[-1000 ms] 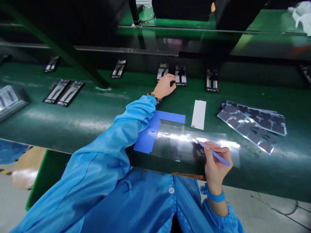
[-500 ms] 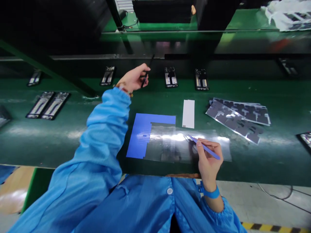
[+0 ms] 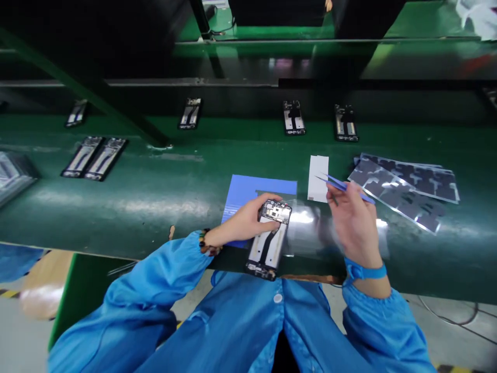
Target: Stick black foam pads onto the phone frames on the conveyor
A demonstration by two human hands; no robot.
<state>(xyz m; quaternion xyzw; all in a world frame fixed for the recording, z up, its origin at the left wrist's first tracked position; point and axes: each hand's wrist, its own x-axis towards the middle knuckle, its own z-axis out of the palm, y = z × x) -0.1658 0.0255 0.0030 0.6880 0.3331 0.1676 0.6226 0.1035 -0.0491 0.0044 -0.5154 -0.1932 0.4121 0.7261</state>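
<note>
My left hand (image 3: 254,220) grips the upper end of an opened phone body (image 3: 267,246), with circuitry at its top and a black strip down its pale middle. The phone is tilted over the blue sheet (image 3: 243,191) and the clear film (image 3: 305,220), near the table's front edge. My right hand (image 3: 355,223), slightly blurred, holds blue tweezers (image 3: 349,190), their tips pointing left over a white card (image 3: 318,178). The fingers are closed around the tweezers. Part of the clear film is hidden behind the right hand.
Sheets with dark die-cut pieces (image 3: 404,181) lie at the right. Several phone bodies (image 3: 293,118) lie along the back, and a pair (image 3: 104,158) at the left. A green post (image 3: 116,111) slants down at the left. A tray stack (image 3: 13,171) stands at the far left.
My left hand has come back from the rear of the table and now holds a phone body close to me. My right hand has lifted the tweezers from the film. The view has shifted.
</note>
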